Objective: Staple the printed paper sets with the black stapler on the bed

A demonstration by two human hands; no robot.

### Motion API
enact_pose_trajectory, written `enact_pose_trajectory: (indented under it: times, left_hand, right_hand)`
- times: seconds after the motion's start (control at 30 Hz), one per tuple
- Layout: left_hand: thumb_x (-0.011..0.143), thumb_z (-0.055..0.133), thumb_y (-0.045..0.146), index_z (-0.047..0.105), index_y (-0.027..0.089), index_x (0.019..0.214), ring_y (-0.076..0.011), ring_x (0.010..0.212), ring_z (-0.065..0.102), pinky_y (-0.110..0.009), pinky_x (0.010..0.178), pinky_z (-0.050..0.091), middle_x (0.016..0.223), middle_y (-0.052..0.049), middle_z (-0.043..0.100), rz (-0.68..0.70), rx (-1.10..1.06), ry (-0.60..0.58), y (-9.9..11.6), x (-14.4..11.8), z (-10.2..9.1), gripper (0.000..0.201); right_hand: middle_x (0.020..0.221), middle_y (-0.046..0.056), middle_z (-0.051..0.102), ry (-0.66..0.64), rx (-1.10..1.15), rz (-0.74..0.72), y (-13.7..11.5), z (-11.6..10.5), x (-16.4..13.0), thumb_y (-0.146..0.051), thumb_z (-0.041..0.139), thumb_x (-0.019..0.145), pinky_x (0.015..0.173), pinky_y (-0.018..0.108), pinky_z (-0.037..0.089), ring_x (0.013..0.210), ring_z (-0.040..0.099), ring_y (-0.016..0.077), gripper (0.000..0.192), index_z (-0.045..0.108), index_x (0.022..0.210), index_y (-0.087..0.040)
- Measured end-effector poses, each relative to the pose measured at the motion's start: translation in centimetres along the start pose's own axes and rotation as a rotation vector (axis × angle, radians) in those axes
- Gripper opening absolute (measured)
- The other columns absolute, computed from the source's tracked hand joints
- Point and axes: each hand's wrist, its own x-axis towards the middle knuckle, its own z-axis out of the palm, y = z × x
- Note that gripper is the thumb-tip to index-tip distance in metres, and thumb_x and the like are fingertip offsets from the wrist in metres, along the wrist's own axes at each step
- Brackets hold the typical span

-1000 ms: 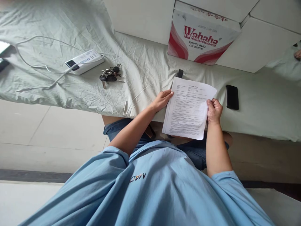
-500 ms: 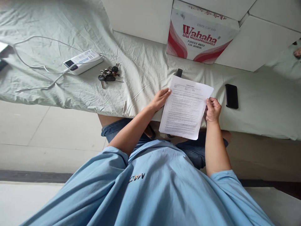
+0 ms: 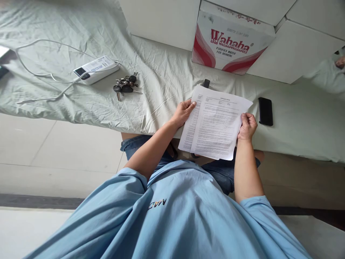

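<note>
Printed paper sheets are held above my lap at the edge of the cloth-covered surface. My left hand (image 3: 184,113) pinches the lower sheet (image 3: 189,126) at its left edge, thumb on top. My right hand (image 3: 247,126) grips the right edge of the top sheet (image 3: 217,124), its fingers curled. The top sheet lies shifted to the right over the lower one, so a strip of print on the lower sheet shows at the left. Behind the top edge of the papers, a small black object (image 3: 206,83) is partly hidden.
A black phone (image 3: 265,111) lies right of my right hand. To the left are a bunch of keys (image 3: 126,85) and a white power bank (image 3: 96,69) with a cable (image 3: 40,76). A Wahaha carton (image 3: 230,45) and white boxes (image 3: 164,21) stand at the back.
My right hand has moved slightly right with the top sheet, sliding it off the lower one. The lower sheet's left part is now uncovered. My left hand stays nearly in place.
</note>
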Motion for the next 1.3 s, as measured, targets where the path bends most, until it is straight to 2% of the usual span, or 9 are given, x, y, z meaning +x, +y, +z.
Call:
enact_pose_trajectory:
  times: [0.1, 0.33, 0.47, 0.63, 0.8, 1.0, 1.13, 1.3]
  left_hand:
    - [0.09, 0.091, 0.089, 0.079, 0.024, 0.089, -0.0192, 0.071, 0.076, -0.031, 0.061, 0.058, 0.078, -0.004, 0.079, -0.003, 0.037, 0.013, 0.3, -0.1, 0.0, 0.066]
    - [0.088, 0.092, 0.09, 0.081, 0.021, 0.094, -0.0192, 0.073, 0.076, -0.032, 0.065, 0.059, 0.088, -0.006, 0.083, 0.011, 0.039, 0.046, 0.5, -0.3, 0.3, 0.07]
    - [0.085, 0.091, 0.094, 0.08, 0.022, 0.092, -0.0184, 0.074, 0.074, -0.031, 0.065, 0.059, 0.088, -0.006, 0.083, 0.032, 0.072, 0.094, 0.5, -0.3, 0.4, 0.073]
    - [0.079, 0.097, 0.092, 0.083, 0.021, 0.092, -0.0195, 0.075, 0.076, -0.032, 0.066, 0.06, 0.088, -0.006, 0.084, -0.014, 0.08, 0.041, 0.9, -0.5, 0.5, 0.073]
    - [0.08, 0.097, 0.09, 0.084, 0.021, 0.094, -0.0215, 0.079, 0.078, -0.034, 0.068, 0.061, 0.091, -0.007, 0.087, -0.01, 0.065, 0.048, 0.9, -0.5, 0.6, 0.071]
    - [0.084, 0.095, 0.09, 0.083, 0.024, 0.109, -0.0255, 0.094, 0.084, -0.038, 0.082, 0.068, 0.104, -0.008, 0.09, 0.047, 0.007, 0.101, 0.2, -0.1, 0.6, 0.072]
    - [0.085, 0.094, 0.09, 0.083, 0.025, 0.113, -0.0288, 0.104, 0.087, -0.041, 0.089, 0.07, 0.113, -0.009, 0.09, 0.069, -0.001, 0.105, -0.1, 0.1, 0.5, 0.071]
    - [0.082, 0.098, 0.087, 0.083, 0.025, 0.11, -0.0274, 0.099, 0.086, -0.041, 0.088, 0.07, 0.11, -0.009, 0.091, 0.044, -0.009, 0.08, 0.1, 0.0, 0.5, 0.07]
  right_hand:
    - [0.076, -0.006, 0.057, 0.001, -0.027, 0.0, 0.3, -0.2, 0.2, -0.089, 0.097, 0.063, 0.072, 0.031, 0.043, 0.074, 0.05, 0.0132, 0.074, 0.071, 0.086, -0.024]
    - [0.078, -0.005, 0.056, 0.042, -0.074, -0.045, 0.8, -0.4, 0.6, -0.092, 0.091, 0.07, 0.077, 0.033, 0.049, 0.078, 0.051, 0.0152, 0.073, 0.068, 0.087, -0.025]
    - [0.079, -0.005, 0.055, 0.027, -0.093, -0.047, 1.0, -0.3, 0.5, -0.094, 0.089, 0.071, 0.077, 0.033, 0.046, 0.078, 0.051, 0.0156, 0.075, 0.067, 0.09, -0.025]
    - [0.077, -0.006, 0.056, -0.052, -0.181, -0.04, 0.9, -0.1, 0.1, -0.098, 0.085, 0.074, 0.073, 0.033, 0.043, 0.072, 0.049, 0.0151, 0.078, 0.065, 0.096, -0.026]
    - [0.076, -0.006, 0.059, -0.036, -0.251, -0.064, 0.7, 0.0, -0.2, -0.093, 0.083, 0.08, 0.076, 0.035, 0.047, 0.073, 0.055, 0.0165, 0.072, 0.066, 0.098, -0.026]
    - [0.075, -0.006, 0.067, -0.057, -0.188, 0.097, 0.3, 0.4, -0.2, -0.078, 0.093, 0.071, 0.073, 0.034, 0.051, 0.072, 0.059, 0.0161, 0.062, 0.067, 0.091, -0.026]
    - [0.075, -0.005, 0.069, -0.031, -0.138, 0.21, -0.2, 0.7, -0.5, -0.076, 0.096, 0.062, 0.071, 0.035, 0.054, 0.072, 0.062, 0.0167, 0.063, 0.066, 0.088, -0.026]
    - [0.075, -0.005, 0.071, -0.046, -0.107, 0.216, -0.8, 1.4, -1.3, -0.079, 0.1, 0.058, 0.068, 0.035, 0.055, 0.07, 0.064, 0.0181, 0.071, 0.066, 0.091, -0.027]
